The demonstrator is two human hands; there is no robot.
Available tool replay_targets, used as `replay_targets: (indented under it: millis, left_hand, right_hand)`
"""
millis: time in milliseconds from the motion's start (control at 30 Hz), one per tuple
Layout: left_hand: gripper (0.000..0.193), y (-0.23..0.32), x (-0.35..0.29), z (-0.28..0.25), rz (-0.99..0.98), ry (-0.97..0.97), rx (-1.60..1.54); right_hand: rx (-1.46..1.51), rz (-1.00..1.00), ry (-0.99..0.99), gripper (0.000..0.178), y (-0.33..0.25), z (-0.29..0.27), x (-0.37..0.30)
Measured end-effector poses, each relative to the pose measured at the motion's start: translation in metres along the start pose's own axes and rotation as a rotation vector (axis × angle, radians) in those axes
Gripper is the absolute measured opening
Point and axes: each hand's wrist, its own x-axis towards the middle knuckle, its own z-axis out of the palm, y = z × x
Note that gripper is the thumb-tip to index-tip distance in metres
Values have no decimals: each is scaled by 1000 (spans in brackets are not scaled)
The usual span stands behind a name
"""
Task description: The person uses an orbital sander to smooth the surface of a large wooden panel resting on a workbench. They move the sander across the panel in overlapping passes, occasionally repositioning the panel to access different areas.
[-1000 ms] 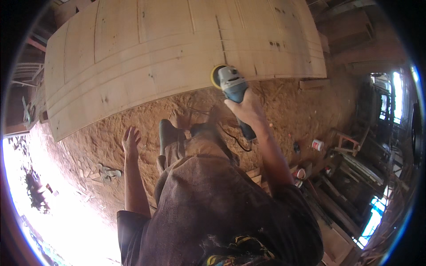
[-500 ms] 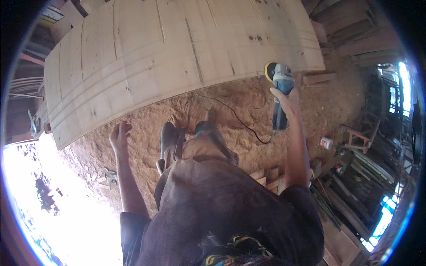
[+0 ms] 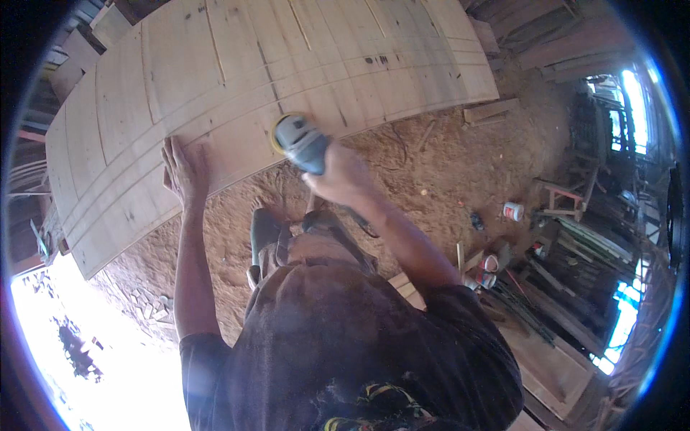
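A wide wooden panel (image 3: 237,93) with grooved lines and dark knots spans the upper part of the view. My right hand (image 3: 343,174) grips the body of an angle grinder (image 3: 305,144), blue and grey, with a yellow-rimmed disc at its head. The disc is over the panel's near edge; whether it touches the wood I cannot tell. My left hand (image 3: 187,172) lies flat on the panel near its front edge, fingers stretched out, left of the grinder.
Sandy, dusty ground (image 3: 431,165) lies below the panel, with a loose wooden block (image 3: 491,110) at its right end. To the right stand a white tub (image 3: 512,210), a small wooden frame (image 3: 564,199) and piled planks (image 3: 560,309). Wood scraps (image 3: 151,307) lie at lower left.
My right hand has brought the grinder leftward from beyond the panel's edge to over it. My left hand has moved up onto the panel. The view has shifted slightly.
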Motion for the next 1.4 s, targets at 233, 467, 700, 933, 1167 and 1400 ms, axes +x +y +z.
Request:
replay_targets:
  millis: [233, 467, 700, 933, 1167, 1400]
  left_hand:
    - [73, 4, -5, 8, -30, 7, 128]
    - [73, -3, -6, 11, 8, 34, 176]
    - [71, -4, -4, 10, 8, 15, 184]
    - [72, -1, -6, 10, -30, 19, 211]
    - [73, 5, -7, 7, -77, -12, 233]
    - [71, 7, -7, 5, -49, 14, 208]
  right_hand:
    - [-41, 33, 263, 63, 104, -89, 9]
    - [3, 260, 242, 65, 182, -167, 14]
    - [83, 334, 353, 55, 275, -228, 30]
    - [445, 371, 390, 40, 279, -246, 35]
    - [-20, 82, 26, 46, 103, -112, 32]
    - [-10, -192, -44, 56, 7, -28, 52]
